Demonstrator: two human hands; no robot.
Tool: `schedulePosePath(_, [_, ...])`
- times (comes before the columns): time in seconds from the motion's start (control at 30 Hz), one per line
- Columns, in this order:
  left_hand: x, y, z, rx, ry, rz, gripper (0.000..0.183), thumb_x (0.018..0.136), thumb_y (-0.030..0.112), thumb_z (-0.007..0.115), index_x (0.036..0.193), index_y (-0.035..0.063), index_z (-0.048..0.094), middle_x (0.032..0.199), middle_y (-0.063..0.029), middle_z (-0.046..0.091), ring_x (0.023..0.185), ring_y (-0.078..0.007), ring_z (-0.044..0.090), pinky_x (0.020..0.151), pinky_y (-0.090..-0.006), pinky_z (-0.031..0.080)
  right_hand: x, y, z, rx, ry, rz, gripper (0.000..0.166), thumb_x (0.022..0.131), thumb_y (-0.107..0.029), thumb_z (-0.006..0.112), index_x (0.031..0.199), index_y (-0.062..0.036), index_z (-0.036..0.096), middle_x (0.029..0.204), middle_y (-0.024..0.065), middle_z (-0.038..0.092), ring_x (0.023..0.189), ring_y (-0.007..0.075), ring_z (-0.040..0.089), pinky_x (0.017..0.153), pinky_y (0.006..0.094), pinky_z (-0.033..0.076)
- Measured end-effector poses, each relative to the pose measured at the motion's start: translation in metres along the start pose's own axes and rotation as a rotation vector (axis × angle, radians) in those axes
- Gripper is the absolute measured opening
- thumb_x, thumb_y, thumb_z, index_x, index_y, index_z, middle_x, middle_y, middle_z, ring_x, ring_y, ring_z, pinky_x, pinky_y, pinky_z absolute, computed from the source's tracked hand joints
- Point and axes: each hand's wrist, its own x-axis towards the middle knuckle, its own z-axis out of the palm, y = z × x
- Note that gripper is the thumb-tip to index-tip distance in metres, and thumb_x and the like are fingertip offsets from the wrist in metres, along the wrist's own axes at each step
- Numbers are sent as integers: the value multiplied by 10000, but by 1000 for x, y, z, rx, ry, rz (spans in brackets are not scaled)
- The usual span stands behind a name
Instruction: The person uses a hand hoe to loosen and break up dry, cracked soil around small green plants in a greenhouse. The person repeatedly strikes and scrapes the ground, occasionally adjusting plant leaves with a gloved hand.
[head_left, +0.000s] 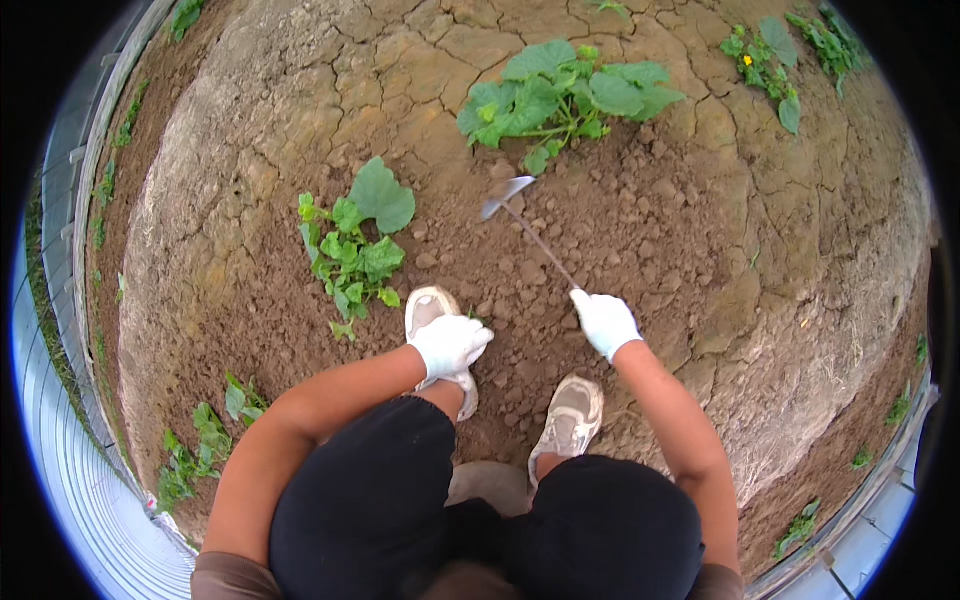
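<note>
My right hand (606, 324), in a white glove, grips a small hand hoe (541, 244) whose handle is mostly hidden in the fist. Its thin brown shank slants up to a pale metal blade, slightly blurred, over loose soil below the larger leafy plant (544, 101). My left hand (450, 345), also white-gloved, is over my left shoe (429, 306) with its fingers curled. A tiny green sprig (472, 313) shows at those fingers. Up and to the left of that hand grows a smaller broad-leaved plant (356, 251).
Broken clods (630, 225) lie between the plants, with cracked dry soil (420, 45) beyond. A yellow-flowered plant (765, 67) grows at upper right, more leaves (199, 442) at lower left. My right shoe (574, 412) is on the soil. Panelled walls (97, 517) curve along the sides.
</note>
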Motion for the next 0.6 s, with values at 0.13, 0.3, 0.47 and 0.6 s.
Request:
schedulePosePath(0.13, [1,-5,-9,13,-50,-10,238,859,202,568,1061,89,625,866,-121,618,823,-327,627,725,-436,506,15,-52,-80,618,-271,367,492,947,-496,457,983,-20,578,860,207,655,738,337,652,668,427,522])
schedulePosePath(0.3, [-2,-4,-6,-21,-42,-11,243,873,213,557,1071,91,630,884,-124,626,835,-324,631,739,-434,513,15,28,-73,-146,-23,41,473,979,-481,373,1025,-76,614,917,170,679,877,355,651,753,462,525])
schedulePosePath(0.47, [3,1,-12,-6,-115,-109,251,874,223,547,1077,96,624,899,-113,625,864,-317,629,740,-436,518,-3,38,-90,-53,-11,307,522,977,-504,368,917,-68,648,877,174,673,831,363,648,735,444,519])
schedulePosePath(0.6, [0,2,-7,-27,-80,-105,251,870,219,549,1075,94,621,894,-112,621,858,-318,628,751,-436,515,-31,42,-79,-8,58,329,464,974,-470,406,921,-73,641,832,184,660,778,369,638,708,456,511])
